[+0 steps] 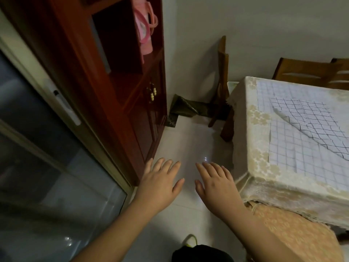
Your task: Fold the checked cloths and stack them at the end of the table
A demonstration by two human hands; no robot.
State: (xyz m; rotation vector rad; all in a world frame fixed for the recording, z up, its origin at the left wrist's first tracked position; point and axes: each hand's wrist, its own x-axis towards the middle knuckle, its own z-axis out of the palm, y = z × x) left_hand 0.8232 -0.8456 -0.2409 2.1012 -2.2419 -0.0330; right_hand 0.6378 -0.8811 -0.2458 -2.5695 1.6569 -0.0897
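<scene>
White checked cloths (294,148) lie spread on the table (251,140) at the right, which is covered by a beige lace tablecloth. On top of them, one cloth with dark grid lines (313,120) lies crumpled, with a corner turned over. My left hand (160,184) and my right hand (215,182) hover palms down over the white floor, left of the table. Both hold nothing, fingers spread, and neither touches a cloth.
A dark red wooden cabinet (117,91) stands at the left with a pink bag (145,29) in a shelf. Beside it is a glass sliding door (37,167). Wooden chairs (309,72) stand behind the table. A dark bag (181,108) lies on the floor by the wall.
</scene>
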